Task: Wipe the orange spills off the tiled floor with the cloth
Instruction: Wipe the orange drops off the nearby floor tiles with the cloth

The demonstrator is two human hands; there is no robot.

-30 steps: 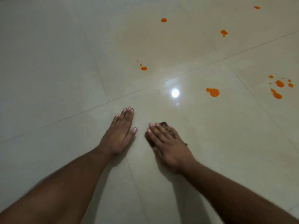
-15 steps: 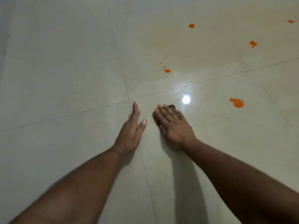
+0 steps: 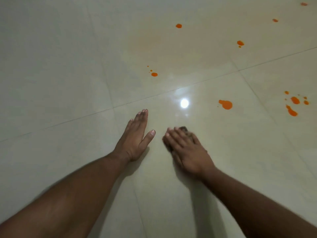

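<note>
My right hand (image 3: 187,149) lies flat on a small dark cloth (image 3: 186,130), pressing it to the pale tiled floor; only the cloth's far edge shows past my fingers. My left hand (image 3: 135,140) rests palm-down on the floor beside it, fingers straight, holding nothing. Orange spills dot the tiles ahead: a blob (image 3: 226,104) to the right of my right hand, a cluster (image 3: 293,104) further right, a small drop (image 3: 154,74) straight ahead, and smaller spots (image 3: 178,25), (image 3: 240,43) further off.
A bright light reflection (image 3: 184,103) glares on the glossy tile just beyond my hands. A faint orange smear (image 3: 171,47) tints the tile ahead. Grout lines cross the floor around my hands.
The view shifted so more spills show at the right. My right hand with the cloth has slid slightly back and right; my left hand stays flat on the floor.
</note>
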